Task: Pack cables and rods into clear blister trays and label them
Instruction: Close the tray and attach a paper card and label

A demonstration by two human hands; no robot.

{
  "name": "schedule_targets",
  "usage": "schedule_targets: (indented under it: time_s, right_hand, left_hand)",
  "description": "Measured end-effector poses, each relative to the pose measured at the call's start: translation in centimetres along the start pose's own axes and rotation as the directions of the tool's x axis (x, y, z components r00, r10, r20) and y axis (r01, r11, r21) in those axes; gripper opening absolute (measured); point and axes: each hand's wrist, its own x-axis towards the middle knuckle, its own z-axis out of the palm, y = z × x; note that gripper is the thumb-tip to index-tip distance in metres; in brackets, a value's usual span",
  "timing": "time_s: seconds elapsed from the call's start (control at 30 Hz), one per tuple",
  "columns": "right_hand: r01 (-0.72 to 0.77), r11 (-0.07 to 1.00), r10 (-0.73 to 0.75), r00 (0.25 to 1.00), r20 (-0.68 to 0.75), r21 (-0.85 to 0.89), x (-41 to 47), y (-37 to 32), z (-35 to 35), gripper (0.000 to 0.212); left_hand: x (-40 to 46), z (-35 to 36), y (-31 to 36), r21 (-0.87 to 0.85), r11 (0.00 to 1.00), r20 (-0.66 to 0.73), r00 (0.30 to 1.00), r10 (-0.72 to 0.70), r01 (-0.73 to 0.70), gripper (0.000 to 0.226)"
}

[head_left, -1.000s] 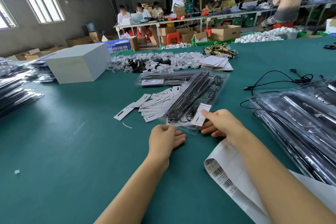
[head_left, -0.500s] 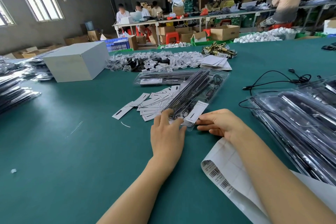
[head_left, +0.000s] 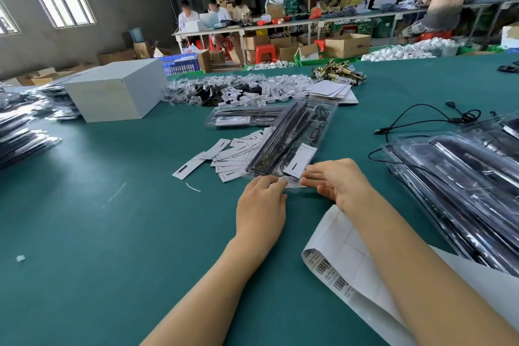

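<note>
On the green table, nearest edge: a sheet of barcode labels [head_left: 334, 275] lies curled under the right forearm, printed barcodes along its near left edge.
Left hand [head_left: 261, 205]: fingers curled onto the near end of the blister tray [head_left: 295, 140], pinching its bottom edge.
Right hand [head_left: 337, 182]: fingertips bent in and gripping the same near end, just beside the white card [head_left: 302, 161] inside the tray.
Blister tray: clear, lying flat on the table [head_left: 112, 233] and angled away to the right; it holds long black rods [head_left: 276, 137] on its left side and a coiled black cable [head_left: 318, 118] on its right.
Left of the tray: a scatter of loose white cards [head_left: 224, 156], some tucked under the tray's edge.
Right side: a stack of filled trays [head_left: 463, 191], with a loose black cable [head_left: 421, 121] on the table beyond it.
Behind the held tray: a second filled tray [head_left: 241, 118] lying crosswise.
Farther back: a pale box [head_left: 115, 93], a heap of small bagged parts [head_left: 238, 90] and brass fittings [head_left: 337, 74].
Far left: more stacked trays [head_left: 19, 135].
Background: people seated and standing at a long bench [head_left: 280, 25] among cardboard cartons.
</note>
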Motion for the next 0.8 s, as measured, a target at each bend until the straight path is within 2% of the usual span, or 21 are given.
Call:
schedule_targets:
  time_s: [0.1, 0.23, 0.3, 0.4, 0.47, 0.57, 0.67, 0.73, 0.8]
  right_hand:
    - [0.073, 0.993, -0.075, 0.997, -0.018, -0.094, 0.0, 0.3, 0.5, 0.006]
    - [0.218, 0.938, -0.247, 0.966, -0.08, -0.268, 0.0, 1.2, 0.9, 0.021]
    - [0.246, 0.922, -0.285, 0.954, -0.094, -0.298, 0.0, 1.6, 1.0, 0.023]
    - [0.233, 0.935, -0.269, 0.958, -0.103, -0.269, 0.4, 1.9, 0.8, 0.02]
    - [0.228, 0.907, -0.277, 0.956, -0.094, -0.355, 0.5, 2.1, 0.8, 0.019]
    - [0.246, 0.82, -0.323, 0.944, -0.063, -0.516, 0.3, 2.0, 1.2, 0.035]
    - [0.236, 0.776, -0.315, 0.948, -0.036, -0.585, 0.2, 1.7, 1.5, 0.032]
    - [0.217, 0.781, -0.285, 0.958, -0.026, -0.586, 0.2, 1.6, 1.7, 0.029]
    - [0.185, 0.803, -0.237, 0.971, -0.018, -0.567, 0.2, 1.5, 1.9, 0.029]
  left_hand:
    - [0.0, 0.0, -0.1, 0.015, 1.0, 0.012, 1.0, 0.011, -0.011, 0.031]
    - [0.0, 0.1, -0.3, 0.034, 0.999, 0.046, 0.999, 0.026, -0.027, 0.033]
    - [0.1, 0.2, -0.3, 0.019, 1.0, 0.08, 0.997, 0.012, -0.013, 0.034]
    - [0.2, 0.1, -0.4, 0.0, 1.0, 0.104, 0.995, -0.003, 0.004, 0.033]
    - [0.3, 0.2, -0.5, -0.012, 1.0, 0.116, 0.993, -0.011, 0.013, 0.034]
    - [0.2, 0.2, -0.5, -0.068, 0.997, 0.129, 0.991, -0.035, 0.044, 0.037]
    - [0.1, 0.2, -0.4, -0.082, 0.992, 0.114, 0.99, -0.085, 0.095, 0.036]
    - [0.1, 0.2, -0.1, -0.057, 0.987, 0.093, 0.985, -0.144, 0.15, 0.035]
    - [0.1, 0.1, 0.1, -0.139, 0.971, 0.12, 0.976, -0.181, 0.197, 0.035]
